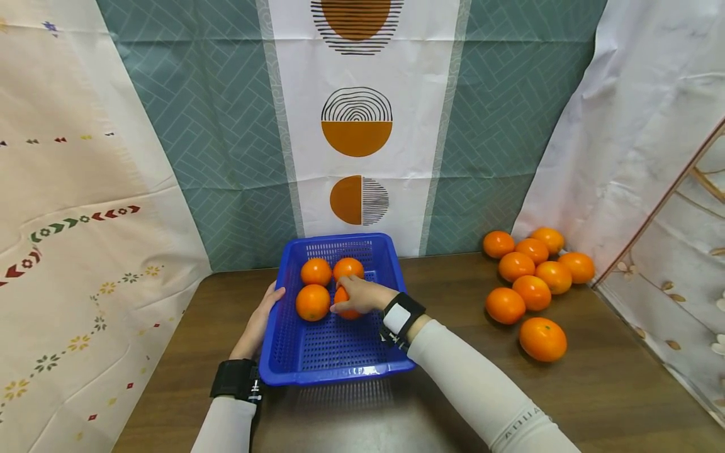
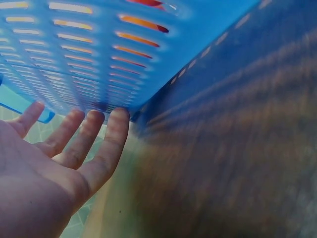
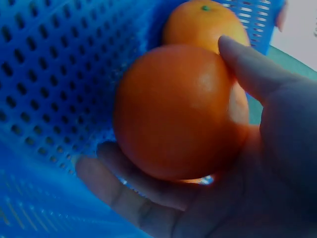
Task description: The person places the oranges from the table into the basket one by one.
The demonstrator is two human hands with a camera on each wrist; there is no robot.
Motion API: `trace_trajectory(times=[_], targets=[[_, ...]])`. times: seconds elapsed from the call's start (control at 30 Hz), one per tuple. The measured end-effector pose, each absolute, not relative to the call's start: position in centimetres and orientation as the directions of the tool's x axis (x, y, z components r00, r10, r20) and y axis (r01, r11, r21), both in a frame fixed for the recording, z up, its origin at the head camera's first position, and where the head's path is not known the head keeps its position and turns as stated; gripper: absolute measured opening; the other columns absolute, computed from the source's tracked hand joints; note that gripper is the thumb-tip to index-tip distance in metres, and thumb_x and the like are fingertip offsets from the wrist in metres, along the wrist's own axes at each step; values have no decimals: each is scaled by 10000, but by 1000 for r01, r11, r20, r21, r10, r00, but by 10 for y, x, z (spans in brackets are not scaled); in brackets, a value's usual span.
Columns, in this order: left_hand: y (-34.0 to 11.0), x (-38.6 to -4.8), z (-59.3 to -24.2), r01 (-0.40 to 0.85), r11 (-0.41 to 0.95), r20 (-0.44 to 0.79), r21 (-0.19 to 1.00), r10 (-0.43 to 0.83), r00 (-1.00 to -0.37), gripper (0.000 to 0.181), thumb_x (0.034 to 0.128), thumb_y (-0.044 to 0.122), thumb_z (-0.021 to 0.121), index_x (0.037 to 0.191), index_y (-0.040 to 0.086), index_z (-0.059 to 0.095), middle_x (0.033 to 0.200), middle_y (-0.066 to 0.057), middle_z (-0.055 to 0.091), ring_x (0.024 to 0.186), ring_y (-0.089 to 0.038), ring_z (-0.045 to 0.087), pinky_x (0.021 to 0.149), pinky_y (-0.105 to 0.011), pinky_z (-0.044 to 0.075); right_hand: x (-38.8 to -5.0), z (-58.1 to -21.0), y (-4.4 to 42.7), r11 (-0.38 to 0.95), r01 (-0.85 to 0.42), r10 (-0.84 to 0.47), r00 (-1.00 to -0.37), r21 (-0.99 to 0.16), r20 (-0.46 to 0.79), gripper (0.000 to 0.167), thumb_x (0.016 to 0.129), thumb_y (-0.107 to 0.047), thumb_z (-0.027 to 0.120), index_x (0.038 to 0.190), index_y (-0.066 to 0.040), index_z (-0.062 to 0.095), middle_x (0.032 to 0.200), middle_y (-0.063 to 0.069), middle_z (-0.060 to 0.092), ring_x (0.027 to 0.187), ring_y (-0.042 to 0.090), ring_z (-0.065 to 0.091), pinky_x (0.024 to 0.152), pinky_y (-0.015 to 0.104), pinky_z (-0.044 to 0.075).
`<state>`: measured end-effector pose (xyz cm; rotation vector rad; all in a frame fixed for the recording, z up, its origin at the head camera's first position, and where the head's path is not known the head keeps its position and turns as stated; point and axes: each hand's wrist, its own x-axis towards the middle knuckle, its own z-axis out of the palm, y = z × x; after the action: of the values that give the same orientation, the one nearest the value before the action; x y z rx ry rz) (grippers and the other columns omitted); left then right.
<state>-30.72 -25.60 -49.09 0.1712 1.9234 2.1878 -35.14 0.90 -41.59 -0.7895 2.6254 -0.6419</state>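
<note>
A blue perforated plastic basket sits on the table, with oranges in its far half. My right hand reaches into it and holds an orange, thumb on one side and fingers round the other. Beside that fruit lie an orange at the left, one at the far left and one just behind the hand. My left hand is at the basket's left side. In the left wrist view its fingers extend along the outer wall, fairly straight.
Several more oranges lie in a loose group on the brown wooden table to the right of the basket. Patterned cloth hangs behind the table, and more cloth flanks it left and right.
</note>
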Motion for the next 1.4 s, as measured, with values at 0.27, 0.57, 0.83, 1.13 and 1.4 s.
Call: trace_trajectory(times=[0.27, 0.57, 0.83, 1.13, 1.4], targets=[[-258, -306, -491, -83, -103, -55, 991, 253, -966, 612, 1120, 512, 336, 1658, 367, 82, 1655, -153, 255, 1318, -400, 488, 984, -551, 512, -347, -422, 5, 813, -404, -533, -807, -420, -255, 554, 994, -477, 683, 1397, -140, 508, 1378, 162, 449, 1074, 305, 589, 935, 421, 490], [-257, -306, -493, -83, -122, -48, 989, 270, -962, 610, 1124, 504, 330, 1659, 359, 75, 1648, -167, 256, 1307, -393, 500, 988, -547, 506, -348, -424, 5, 817, -387, -509, -833, -428, -218, 726, 929, -474, 771, 1469, -106, 455, 1392, 243, 450, 1137, 360, 607, 989, 469, 502], [-257, -307, -492, -75, -119, -41, 990, 267, -963, 608, 1126, 500, 326, 1659, 346, 79, 1641, -167, 258, 1288, -376, 512, 981, -530, 508, -350, -423, 5, 823, -387, -493, -850, -417, -184, 642, 919, -416, 803, 1472, -217, 543, 1453, 277, 462, 1202, 381, 579, 1018, 512, 486], [-256, -306, -491, -83, -109, -51, 991, 262, -964, 602, 1124, 500, 330, 1655, 348, 91, 1633, -173, 271, 1291, -386, 511, 982, -539, 508, -351, -423, 4, 817, -395, -491, -859, -420, -147, 634, 931, -375, 799, 1477, -225, 515, 1404, 262, 507, 1202, 390, 583, 1017, 529, 482], [-257, -306, -491, -83, -91, -57, 992, 259, -964, 606, 1121, 515, 331, 1655, 356, 91, 1625, -180, 280, 1263, -370, 535, 976, -540, 522, -351, -422, 5, 816, -389, -494, -853, -428, -167, 656, 932, -384, 797, 1501, -214, 518, 1351, 229, 556, 1199, 350, 570, 1021, 511, 473]])
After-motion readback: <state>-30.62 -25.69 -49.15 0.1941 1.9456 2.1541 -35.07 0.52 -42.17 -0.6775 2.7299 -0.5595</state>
